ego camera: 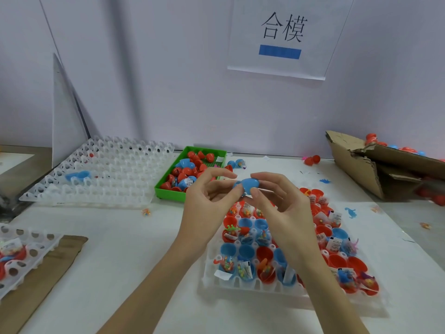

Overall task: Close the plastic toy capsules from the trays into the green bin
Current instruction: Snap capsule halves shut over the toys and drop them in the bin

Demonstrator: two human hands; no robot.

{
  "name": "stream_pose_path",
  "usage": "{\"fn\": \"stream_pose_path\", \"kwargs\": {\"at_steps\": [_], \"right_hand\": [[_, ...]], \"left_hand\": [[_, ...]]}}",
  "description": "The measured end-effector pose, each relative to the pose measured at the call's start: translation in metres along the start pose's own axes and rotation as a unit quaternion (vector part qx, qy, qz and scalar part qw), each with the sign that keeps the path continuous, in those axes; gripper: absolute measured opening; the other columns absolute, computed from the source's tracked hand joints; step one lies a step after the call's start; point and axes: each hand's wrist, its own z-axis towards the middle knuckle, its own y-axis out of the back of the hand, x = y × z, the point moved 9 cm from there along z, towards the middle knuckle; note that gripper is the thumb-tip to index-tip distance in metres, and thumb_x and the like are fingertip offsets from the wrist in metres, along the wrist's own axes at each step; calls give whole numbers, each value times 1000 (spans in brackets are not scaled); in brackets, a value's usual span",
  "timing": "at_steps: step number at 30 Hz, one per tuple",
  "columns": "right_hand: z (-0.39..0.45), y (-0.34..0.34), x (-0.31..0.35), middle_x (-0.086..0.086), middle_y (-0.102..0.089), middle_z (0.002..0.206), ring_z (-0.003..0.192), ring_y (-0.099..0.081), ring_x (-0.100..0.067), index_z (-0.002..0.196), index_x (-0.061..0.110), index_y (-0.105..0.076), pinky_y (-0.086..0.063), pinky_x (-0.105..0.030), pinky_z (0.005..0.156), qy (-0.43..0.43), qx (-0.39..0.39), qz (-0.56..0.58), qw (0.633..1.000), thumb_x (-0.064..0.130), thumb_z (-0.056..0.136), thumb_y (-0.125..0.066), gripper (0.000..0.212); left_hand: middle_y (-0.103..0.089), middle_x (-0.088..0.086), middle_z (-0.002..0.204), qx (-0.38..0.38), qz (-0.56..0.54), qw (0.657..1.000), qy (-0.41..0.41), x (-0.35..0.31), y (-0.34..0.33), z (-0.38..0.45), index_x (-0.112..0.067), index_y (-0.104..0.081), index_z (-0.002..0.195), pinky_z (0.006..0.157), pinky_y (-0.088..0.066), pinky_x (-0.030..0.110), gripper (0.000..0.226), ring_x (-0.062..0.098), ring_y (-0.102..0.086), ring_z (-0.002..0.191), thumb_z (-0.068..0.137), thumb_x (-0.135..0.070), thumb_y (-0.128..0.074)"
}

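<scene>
While both forearms reach forward over the near tray (240,284), its cells hold open red and blue capsule halves with small toys and paper slips. Above that tray, the left hand (207,201) and right hand (277,201) pinch one blue capsule (248,185) between thumbs and fingertips; its long axis runs roughly left to right, and whether the halves are fully seated cannot be told. The green bin (168,192) lies beyond and to the left, nearer the left hand, already holding closed capsules. No obstacle stands between. An almost empty white tray (101,169) sits left of the bin; a torn cardboard box (375,165) lies far right.
</scene>
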Motion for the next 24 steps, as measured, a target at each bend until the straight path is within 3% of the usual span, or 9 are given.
{"fn": "stream_pose_path", "kwargs": {"at_steps": [5, 14, 20, 24], "right_hand": [[0, 7, 0, 25, -73, 105, 102, -71, -3, 112, 36, -69, -56, -13, 77, -5, -21, 7, 1000, 21, 91, -75, 26], [0, 7, 0, 24, -74, 105, 102, -72, -4, 111, 39, -69, -56, -13, 78, -12, -25, 29, 999, 33, 87, -74, 25], [0, 7, 5, 22, -74, 106, 105, -71, -4, 112, 30, -70, -55, -11, 83, 20, -24, 3, 999, 18, 92, -73, 23], [-5, -2, 11, 17, -70, 117, 112, -67, -4, 123, 26, -64, -56, -18, 91, 44, 8, -80, 996, 2, 97, -65, 36]], "left_hand": [[-78, -10, 113, 55, -16, 998, -3, -4, -10, -2, -17, -74, 124, 87, -58, 18, 33, 10, -74, 107, 92, -13, -76], [-76, -14, 108, 40, 37, 997, -60, -17, -9, -5, -24, -77, 121, 83, -57, 15, 36, 8, -73, 99, 87, -13, -81], [-77, -12, 107, 17, 30, 998, -55, -13, -6, -6, -23, -78, 120, 86, -59, 20, 34, 11, -74, 100, 85, -21, -82], [-80, -8, 103, 13, -17, 999, -30, -10, -6, -6, -22, -80, 115, 86, -60, 22, 30, 13, -76, 99, 85, -25, -82]]}}
